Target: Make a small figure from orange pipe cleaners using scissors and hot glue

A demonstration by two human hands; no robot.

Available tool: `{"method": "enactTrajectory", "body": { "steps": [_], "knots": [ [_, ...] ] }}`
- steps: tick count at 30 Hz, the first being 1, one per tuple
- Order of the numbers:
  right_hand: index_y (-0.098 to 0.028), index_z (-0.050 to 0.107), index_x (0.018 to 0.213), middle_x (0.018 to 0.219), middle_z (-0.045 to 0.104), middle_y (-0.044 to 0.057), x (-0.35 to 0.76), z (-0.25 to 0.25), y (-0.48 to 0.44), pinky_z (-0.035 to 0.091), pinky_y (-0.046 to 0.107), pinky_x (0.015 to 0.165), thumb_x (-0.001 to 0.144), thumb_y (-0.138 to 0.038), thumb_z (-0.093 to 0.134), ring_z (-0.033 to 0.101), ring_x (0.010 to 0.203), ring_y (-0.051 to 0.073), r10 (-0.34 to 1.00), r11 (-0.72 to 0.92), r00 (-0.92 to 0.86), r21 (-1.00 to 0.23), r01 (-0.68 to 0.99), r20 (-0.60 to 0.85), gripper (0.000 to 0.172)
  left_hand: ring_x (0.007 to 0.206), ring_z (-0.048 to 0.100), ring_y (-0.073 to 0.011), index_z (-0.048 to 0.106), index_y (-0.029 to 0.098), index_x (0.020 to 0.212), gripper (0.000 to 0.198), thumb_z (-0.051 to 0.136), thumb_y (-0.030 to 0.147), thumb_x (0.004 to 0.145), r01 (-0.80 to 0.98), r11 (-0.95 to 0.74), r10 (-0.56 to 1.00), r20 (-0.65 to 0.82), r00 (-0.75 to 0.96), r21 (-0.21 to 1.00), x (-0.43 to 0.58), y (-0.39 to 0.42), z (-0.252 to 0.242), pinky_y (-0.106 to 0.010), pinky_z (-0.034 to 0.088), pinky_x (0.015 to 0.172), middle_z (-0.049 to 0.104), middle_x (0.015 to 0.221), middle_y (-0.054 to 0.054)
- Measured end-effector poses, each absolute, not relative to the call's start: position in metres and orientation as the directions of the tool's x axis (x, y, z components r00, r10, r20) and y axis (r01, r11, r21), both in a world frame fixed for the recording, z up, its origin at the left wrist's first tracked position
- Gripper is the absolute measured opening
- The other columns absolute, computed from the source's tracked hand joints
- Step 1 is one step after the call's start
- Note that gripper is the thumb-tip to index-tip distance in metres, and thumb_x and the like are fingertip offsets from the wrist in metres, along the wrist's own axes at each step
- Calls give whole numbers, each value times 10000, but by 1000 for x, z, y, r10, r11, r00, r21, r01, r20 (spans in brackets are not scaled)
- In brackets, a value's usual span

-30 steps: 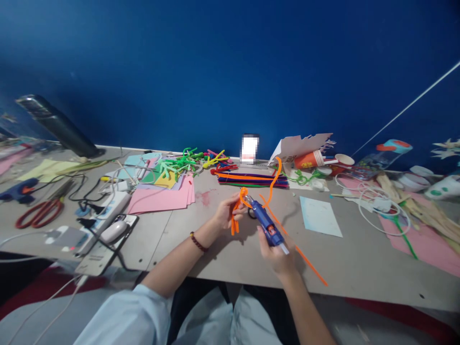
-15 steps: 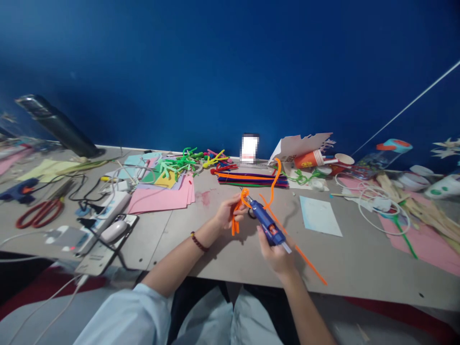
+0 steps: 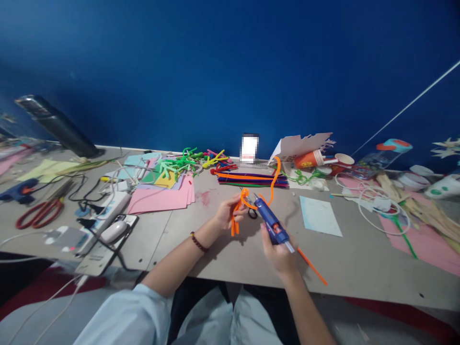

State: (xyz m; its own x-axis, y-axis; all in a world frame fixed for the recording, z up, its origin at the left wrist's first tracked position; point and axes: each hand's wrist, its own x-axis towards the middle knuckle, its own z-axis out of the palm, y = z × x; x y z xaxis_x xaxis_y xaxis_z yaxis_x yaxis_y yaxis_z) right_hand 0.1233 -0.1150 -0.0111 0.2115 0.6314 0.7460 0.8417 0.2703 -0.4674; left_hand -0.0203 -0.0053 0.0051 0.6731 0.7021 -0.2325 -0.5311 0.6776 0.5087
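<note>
My left hand is closed on an orange pipe cleaner figure, whose curled top shows above the fingers and whose legs hang below. From that top a long orange strand loops out to the right and up. My right hand grips a blue hot glue gun, its nozzle pointing up and left, a little apart from the figure. A clear glue stick pokes from the gun's rear. Under the gun, a straight orange pipe cleaner lies on the table. Dark scissor handles partly show between my hands.
Bundled pipe cleaners lie ahead, below a phone. Pink paper, a power strip and red-handled scissors are on the left. A pale blue card, paper cups and a coiled white cable are on the right.
My right hand has drawn the glue gun slightly right and down, so its nozzle is farther from the curled orange top. My left hand has hardly moved.
</note>
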Motion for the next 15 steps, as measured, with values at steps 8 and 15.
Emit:
{"method": "enactTrajectory", "body": {
  "steps": [8,15],
  "knots": [
    [-164,663,708,551,651,32,126,-16,-118,491,240,456,824,-360,591,600,428,150,759,227,329,-702,675,563,239,349,244,-17,520,119,787,66,530,182,806,-529,681,698,-230,679,505,-20,-5,5,-100,176,289,411,565,35],
    [-168,684,780,637,692,58,122,-17,-119,535,271,541,814,-384,592,656,527,186,773,200,352,-729,654,528,237,346,252,-20,497,124,735,105,507,192,815,-496,693,665,-197,721,524,-19,-4,-1,-96,168,291,387,542,34]
  ]
}}
